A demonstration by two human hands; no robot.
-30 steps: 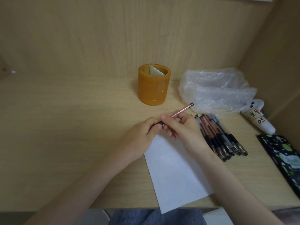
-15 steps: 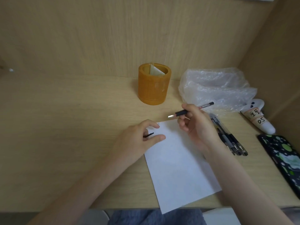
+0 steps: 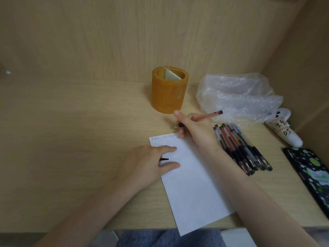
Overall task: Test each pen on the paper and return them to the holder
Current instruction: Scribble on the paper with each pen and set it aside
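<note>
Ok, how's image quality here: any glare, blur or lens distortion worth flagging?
Head view: dim, flat light, no glare, faint shadows beside the holder and under the right hand. Head view: slight wide-angle bowing along the back edge of the desk; the tip of the pen is blurred; test marks on the paper are too soft to read.

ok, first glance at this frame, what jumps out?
The right hand holds a red pen just past the far edge of the white paper, where a row of small test marks runs. The left hand rests on the paper's left edge, pinching a black cap. More pens lie right of the sheet, the amber holder behind.
</note>
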